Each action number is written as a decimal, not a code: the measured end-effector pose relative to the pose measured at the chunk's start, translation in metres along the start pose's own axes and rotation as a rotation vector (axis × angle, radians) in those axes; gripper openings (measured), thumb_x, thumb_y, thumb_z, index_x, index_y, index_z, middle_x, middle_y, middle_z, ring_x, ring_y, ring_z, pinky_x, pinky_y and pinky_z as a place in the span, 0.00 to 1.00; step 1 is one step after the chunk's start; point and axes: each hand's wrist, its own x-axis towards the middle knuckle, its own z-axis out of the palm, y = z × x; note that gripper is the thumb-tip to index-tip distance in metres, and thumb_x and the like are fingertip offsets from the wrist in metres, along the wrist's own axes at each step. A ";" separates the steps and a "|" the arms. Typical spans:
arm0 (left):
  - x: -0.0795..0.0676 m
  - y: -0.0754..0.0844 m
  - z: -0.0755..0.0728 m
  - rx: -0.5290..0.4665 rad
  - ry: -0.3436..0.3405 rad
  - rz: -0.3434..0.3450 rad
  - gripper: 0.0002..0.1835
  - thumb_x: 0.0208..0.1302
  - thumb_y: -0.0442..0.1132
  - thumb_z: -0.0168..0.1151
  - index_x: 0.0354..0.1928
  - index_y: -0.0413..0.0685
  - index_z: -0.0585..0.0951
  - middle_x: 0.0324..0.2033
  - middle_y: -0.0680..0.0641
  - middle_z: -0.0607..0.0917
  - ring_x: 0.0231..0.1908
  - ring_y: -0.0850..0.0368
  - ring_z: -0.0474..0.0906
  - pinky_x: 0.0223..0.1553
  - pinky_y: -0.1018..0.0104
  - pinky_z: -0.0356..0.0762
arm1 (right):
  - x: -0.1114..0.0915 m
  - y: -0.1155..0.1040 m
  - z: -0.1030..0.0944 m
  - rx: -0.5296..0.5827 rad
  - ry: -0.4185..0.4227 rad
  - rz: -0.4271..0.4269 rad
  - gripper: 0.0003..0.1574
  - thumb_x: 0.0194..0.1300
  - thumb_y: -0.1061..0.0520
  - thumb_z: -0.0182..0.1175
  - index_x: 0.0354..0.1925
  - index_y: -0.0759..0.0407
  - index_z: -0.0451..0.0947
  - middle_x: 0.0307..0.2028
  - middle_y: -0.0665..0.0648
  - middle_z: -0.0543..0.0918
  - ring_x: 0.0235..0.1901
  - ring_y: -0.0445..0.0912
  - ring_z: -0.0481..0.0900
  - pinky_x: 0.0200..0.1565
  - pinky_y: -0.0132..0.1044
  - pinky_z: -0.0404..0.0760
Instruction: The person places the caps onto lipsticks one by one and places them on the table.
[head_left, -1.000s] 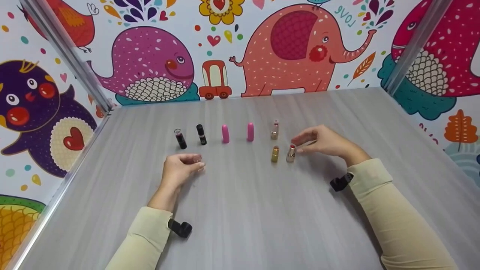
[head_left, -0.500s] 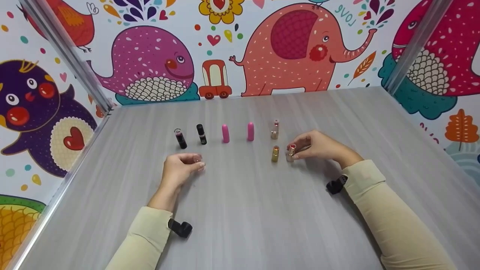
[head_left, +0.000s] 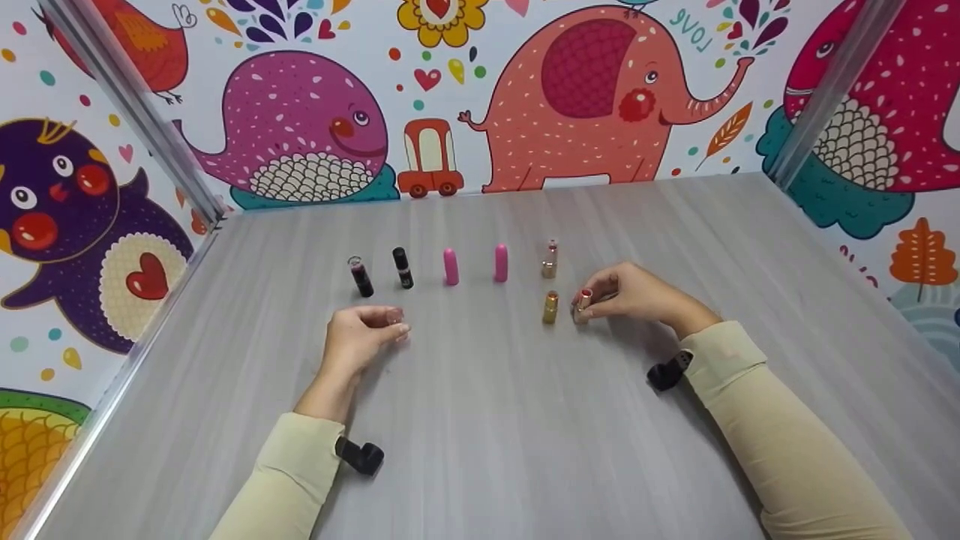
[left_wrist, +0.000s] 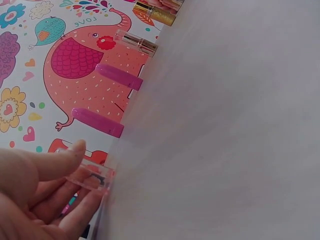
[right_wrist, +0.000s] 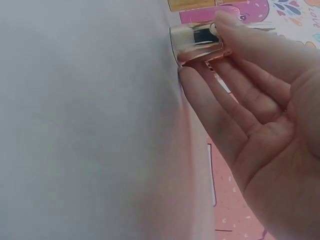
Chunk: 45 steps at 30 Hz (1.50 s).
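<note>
My left hand (head_left: 358, 336) rests low on the table and pinches a small clear, pink-tinted tube (left_wrist: 102, 180), mostly hidden by the fingers in the head view. On the other side, my right hand (head_left: 634, 294) has thumb and fingers around a shiny metallic lipstick (right_wrist: 197, 42) with a red top, standing upright. Just left of that stands a gold lipstick (head_left: 550, 307). Behind it is a lipstick with a clear top and gold base (head_left: 550, 260). Two pink lipsticks, one left (head_left: 451, 268) and one right (head_left: 501, 264), stand mid-row.
Two black lipsticks, one with a clear top (head_left: 361, 277) and one with a black top (head_left: 403, 268), stand beyond my left hand. The grey wood-grain table (head_left: 480, 420) ends at a printed wall (head_left: 450, 97) behind and at metal-edged side panels.
My right hand has moved slightly left and toward me, and its fingers have closed around the metallic lipstick. The left hand has stayed in place.
</note>
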 end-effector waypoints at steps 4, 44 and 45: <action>0.000 0.000 -0.001 0.004 -0.001 0.006 0.16 0.46 0.33 0.76 0.40 0.43 0.86 0.37 0.47 0.87 0.39 0.58 0.79 0.38 0.72 0.79 | 0.001 0.005 0.001 0.043 0.005 -0.006 0.14 0.49 0.53 0.74 0.36 0.53 0.84 0.36 0.52 0.87 0.39 0.45 0.82 0.41 0.31 0.78; -0.002 0.002 0.001 0.038 -0.007 0.044 0.16 0.46 0.34 0.76 0.40 0.43 0.86 0.36 0.47 0.87 0.38 0.57 0.81 0.38 0.71 0.77 | -0.003 -0.010 -0.010 0.054 -0.009 0.016 0.14 0.51 0.52 0.73 0.37 0.53 0.83 0.36 0.54 0.86 0.40 0.49 0.82 0.42 0.35 0.80; -0.002 0.002 0.001 0.038 -0.009 0.046 0.16 0.46 0.34 0.76 0.40 0.43 0.86 0.36 0.47 0.87 0.38 0.56 0.81 0.39 0.71 0.77 | -0.003 -0.012 -0.011 0.057 -0.007 0.014 0.14 0.52 0.53 0.73 0.38 0.53 0.83 0.36 0.55 0.85 0.40 0.50 0.82 0.42 0.35 0.81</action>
